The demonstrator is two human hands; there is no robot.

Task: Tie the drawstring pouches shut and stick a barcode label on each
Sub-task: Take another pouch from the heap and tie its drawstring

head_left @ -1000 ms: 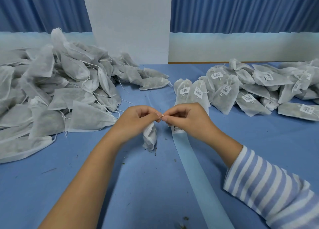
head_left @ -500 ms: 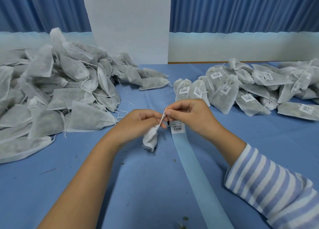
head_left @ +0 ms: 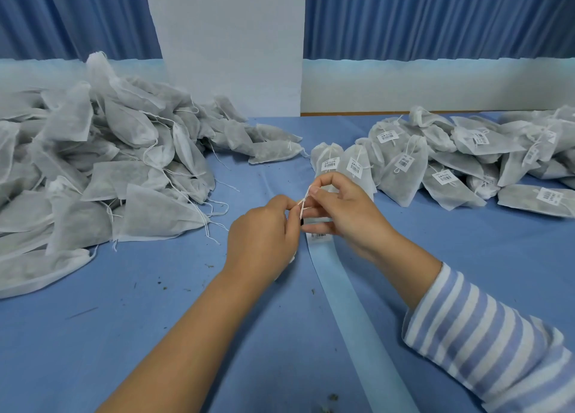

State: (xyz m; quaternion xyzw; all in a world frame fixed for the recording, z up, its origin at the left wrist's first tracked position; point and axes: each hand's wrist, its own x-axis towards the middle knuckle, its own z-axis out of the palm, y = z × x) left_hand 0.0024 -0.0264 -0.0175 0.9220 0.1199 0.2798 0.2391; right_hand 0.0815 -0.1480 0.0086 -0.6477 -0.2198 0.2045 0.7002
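Head view: fingers of the left hand (head_left: 264, 230) and right hand (head_left: 353, 216) pinch one pouch's drawstring (head_left: 303, 201) over the near desk (head_left: 155, 335), so I judge the labelled pile (head_left: 466, 160) far right done, the larger untied heap (head_left: 93, 170) left outstanding.

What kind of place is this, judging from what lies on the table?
Probably a small packing workstation: a heap of unlabelled pouches at left, barcode-labelled pouches at right, and a label strip on the blue table.
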